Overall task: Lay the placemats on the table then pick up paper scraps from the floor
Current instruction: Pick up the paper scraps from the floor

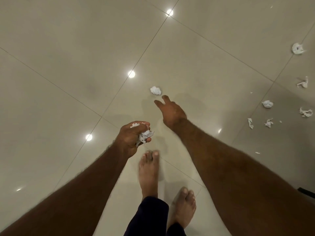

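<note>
One crumpled paper ball (155, 90) sits on the glossy beige tile floor (51, 82) pretty much mid-shot. The right grip (172, 111) is stretched out toward it, palm down, spread wide and holding nothing. Its fingertips (166, 97) are just beside the ball, not touching as far as I can tell.

The left grip (133, 138) is lower and closer to the body, curled tight round a wad of paper scraps (144, 134), with white bits poking out between thumb and fingers.

Over on the right there's a loose scatter of more paper lying on the tiles, well apart from both hands:
- a roundish ball (298, 48) up top, right by a grout line
- a twisted piece (303, 83) below it
- a small ball (267, 104)
- a ragged piece (306, 112) near the picture's edge
- two torn strips, one (250, 123) beside the other (269, 123)

There are a few tiny flecks around those as well, too small to say much about.

The person's barefoot, with one foot (148, 171) forward just under the left grip and the other foot (185, 206) behind it and to the right. A dark trouser leg (150, 215) shows at the bottom. Bright round light reflections (131, 74) dot the tiles.
</note>
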